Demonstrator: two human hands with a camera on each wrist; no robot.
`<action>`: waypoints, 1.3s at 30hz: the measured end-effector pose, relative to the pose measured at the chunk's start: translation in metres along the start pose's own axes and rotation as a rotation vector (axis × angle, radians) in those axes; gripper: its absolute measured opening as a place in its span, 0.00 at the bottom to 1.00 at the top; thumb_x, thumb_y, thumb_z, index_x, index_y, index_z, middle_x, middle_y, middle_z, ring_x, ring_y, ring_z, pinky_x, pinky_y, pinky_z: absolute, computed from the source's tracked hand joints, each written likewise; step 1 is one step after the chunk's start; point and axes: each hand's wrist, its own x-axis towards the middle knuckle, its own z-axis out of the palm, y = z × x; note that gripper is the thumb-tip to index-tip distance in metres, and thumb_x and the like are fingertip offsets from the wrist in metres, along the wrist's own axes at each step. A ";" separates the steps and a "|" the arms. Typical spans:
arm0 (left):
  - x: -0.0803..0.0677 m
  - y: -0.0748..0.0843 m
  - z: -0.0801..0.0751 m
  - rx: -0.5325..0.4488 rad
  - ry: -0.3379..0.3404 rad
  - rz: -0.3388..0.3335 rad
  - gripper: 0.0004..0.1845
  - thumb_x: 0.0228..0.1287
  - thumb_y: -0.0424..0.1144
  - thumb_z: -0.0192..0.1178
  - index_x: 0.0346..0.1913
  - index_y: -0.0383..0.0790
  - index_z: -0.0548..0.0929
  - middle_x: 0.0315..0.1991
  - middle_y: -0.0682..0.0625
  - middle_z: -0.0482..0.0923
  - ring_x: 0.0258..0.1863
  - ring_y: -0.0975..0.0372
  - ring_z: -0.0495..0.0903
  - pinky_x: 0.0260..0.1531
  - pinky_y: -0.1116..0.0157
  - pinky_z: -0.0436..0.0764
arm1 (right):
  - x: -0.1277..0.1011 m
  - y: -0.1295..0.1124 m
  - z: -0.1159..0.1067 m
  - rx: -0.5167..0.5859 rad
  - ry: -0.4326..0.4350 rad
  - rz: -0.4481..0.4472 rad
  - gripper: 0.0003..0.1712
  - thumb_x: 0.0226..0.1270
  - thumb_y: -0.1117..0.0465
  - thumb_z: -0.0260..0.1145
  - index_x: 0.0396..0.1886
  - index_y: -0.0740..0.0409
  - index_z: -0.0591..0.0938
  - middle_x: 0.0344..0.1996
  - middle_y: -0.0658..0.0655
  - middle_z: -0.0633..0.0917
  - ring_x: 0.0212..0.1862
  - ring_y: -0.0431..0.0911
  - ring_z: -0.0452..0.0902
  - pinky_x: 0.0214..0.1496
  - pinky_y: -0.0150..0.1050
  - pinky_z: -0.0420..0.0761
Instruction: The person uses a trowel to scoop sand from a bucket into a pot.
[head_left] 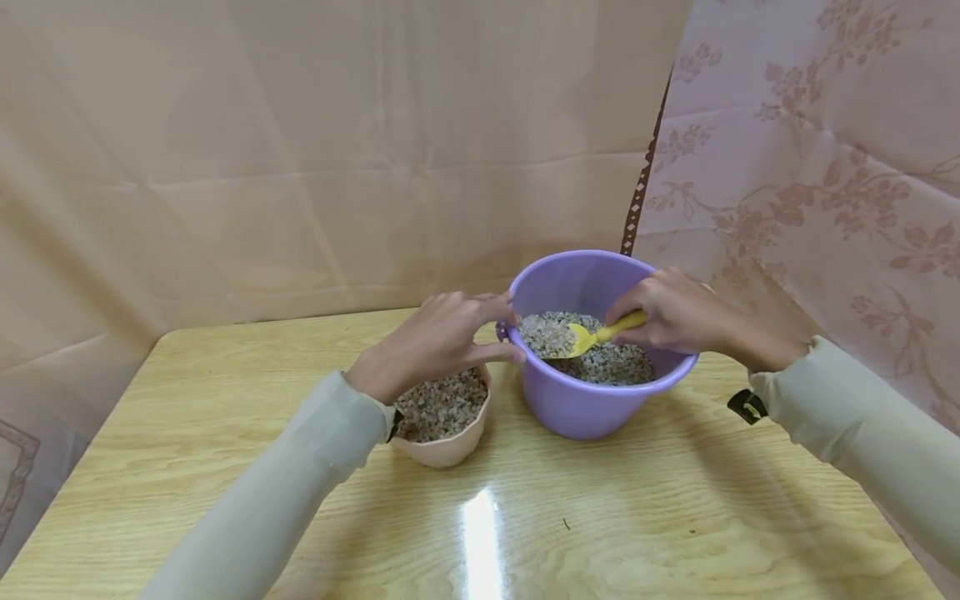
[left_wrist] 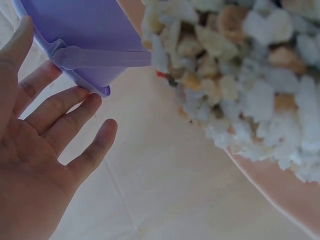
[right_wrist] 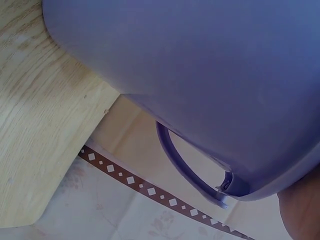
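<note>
Head view: right hand (head_left: 678, 317) pinches yellow scoop (head_left: 596, 336) inside purple bucket (head_left: 592, 400) — handle runs right, blade toward pink bowl (head_left: 450, 446) left of bucket. Left wrist view: left hand (left_wrist: 45, 145) spread, fingertips on bucket rim. Right wrist view: only the bucket's outer wall — scoop unseen.

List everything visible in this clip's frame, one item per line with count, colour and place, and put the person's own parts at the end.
bucket: one, purple, on the table right of centre, part-filled with gravel.
scoop: one, yellow, blade in the bucket's gravel.
gravel: pale mixed stones, in the bucket and in the bowl.
bowl: one, pinkish cream, left of the bucket, partly under the left wrist.
table: one, light wood grain.
backdrop cloths: plain beige behind, floral pink at right.
left hand: fingers straight, touching the bucket's left rim.
right hand: holds the scoop's handle.
sleeves: two, pale grey-green.
</note>
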 end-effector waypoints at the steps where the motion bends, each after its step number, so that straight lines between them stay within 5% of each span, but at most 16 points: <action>1: 0.000 0.000 0.000 0.001 -0.001 -0.001 0.22 0.62 0.54 0.67 0.49 0.41 0.86 0.59 0.42 0.80 0.45 0.54 0.86 0.46 0.56 0.83 | 0.000 0.000 0.000 0.004 0.003 0.002 0.12 0.48 0.65 0.80 0.34 0.55 0.91 0.28 0.48 0.89 0.24 0.34 0.78 0.28 0.31 0.80; 39: -0.001 0.001 0.001 0.001 0.002 -0.017 0.22 0.62 0.56 0.67 0.50 0.42 0.86 0.62 0.42 0.78 0.40 0.56 0.87 0.41 0.60 0.83 | -0.009 -0.001 -0.004 0.026 0.105 -0.027 0.11 0.48 0.64 0.81 0.34 0.53 0.90 0.24 0.44 0.87 0.20 0.29 0.74 0.22 0.29 0.77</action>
